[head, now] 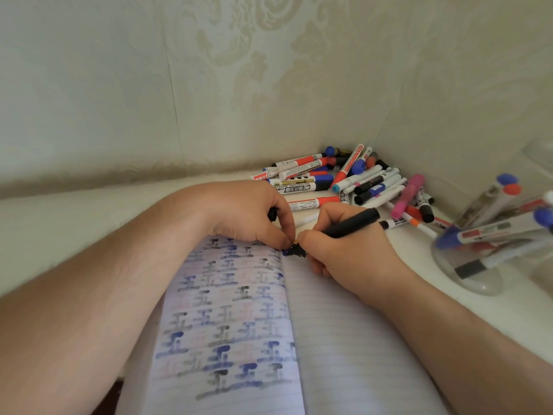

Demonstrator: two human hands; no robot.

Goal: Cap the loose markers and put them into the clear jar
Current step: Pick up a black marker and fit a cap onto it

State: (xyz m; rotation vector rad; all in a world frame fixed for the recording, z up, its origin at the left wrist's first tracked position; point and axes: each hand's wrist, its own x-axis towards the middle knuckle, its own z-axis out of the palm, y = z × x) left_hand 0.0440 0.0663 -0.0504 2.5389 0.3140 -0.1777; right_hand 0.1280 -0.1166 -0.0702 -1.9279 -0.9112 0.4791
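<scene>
Right hand grips black marker, centre frame; left hand pinches something small and dark, probably its cap; align tip squarely, press firmly

Two bare forearms, no sleeves reaching the wrists, no watch, ring or bracelet on show, left hand and right hand ungloved, short plain nails on the fingers, nothing else of the person in view
</scene>
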